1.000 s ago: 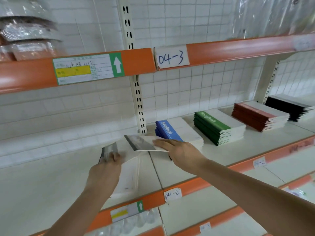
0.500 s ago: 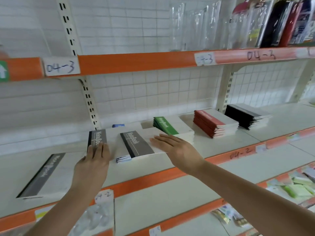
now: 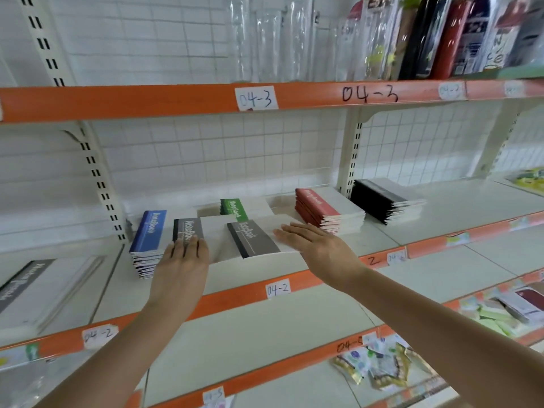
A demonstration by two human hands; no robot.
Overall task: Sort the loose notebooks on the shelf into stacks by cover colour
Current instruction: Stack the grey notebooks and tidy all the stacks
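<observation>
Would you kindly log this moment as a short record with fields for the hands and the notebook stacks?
left hand: flat on a grey notebook
right hand: flat on another grey notebook
sorted stacks, left to right: blue stack, green stack, red stack, black stack
also on shelf: third grey notebook, far left
shelf label: 04-2

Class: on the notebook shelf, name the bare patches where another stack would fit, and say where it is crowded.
Bare: right of the black stack, and between the blue stack and the far-left grey notebook. Crowded: from the blue stack to the red stack, under both hands.
</observation>
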